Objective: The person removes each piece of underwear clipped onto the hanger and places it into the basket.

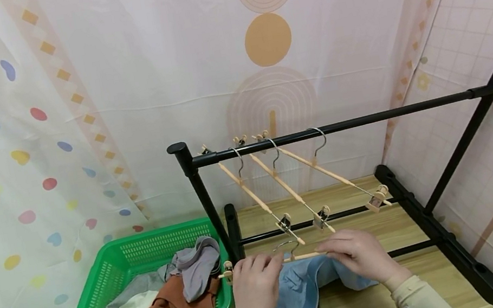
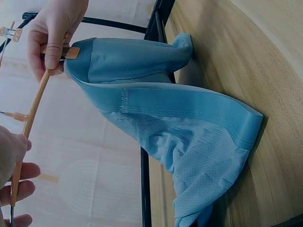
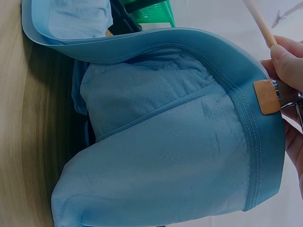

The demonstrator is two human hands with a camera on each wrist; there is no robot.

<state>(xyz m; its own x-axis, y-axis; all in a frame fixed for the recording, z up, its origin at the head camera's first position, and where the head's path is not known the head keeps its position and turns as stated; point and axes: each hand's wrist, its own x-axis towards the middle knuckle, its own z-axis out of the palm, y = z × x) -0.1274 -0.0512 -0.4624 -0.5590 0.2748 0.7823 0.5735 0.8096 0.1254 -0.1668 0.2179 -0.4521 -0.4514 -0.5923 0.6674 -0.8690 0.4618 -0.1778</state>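
hands (image 1: 254, 284) clip shorts (image 1: 300, 287) (blue) to hanger (image 1: 294, 258)

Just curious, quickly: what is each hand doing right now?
Left hand: holds the wooden hanger.
Right hand: pinches the hanger's clip on the blue garment.

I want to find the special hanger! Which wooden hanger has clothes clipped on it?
The wooden clip hanger held in both hands, low over the table: the blue garment is clipped to it. The three hangers on the black rail hang bare.
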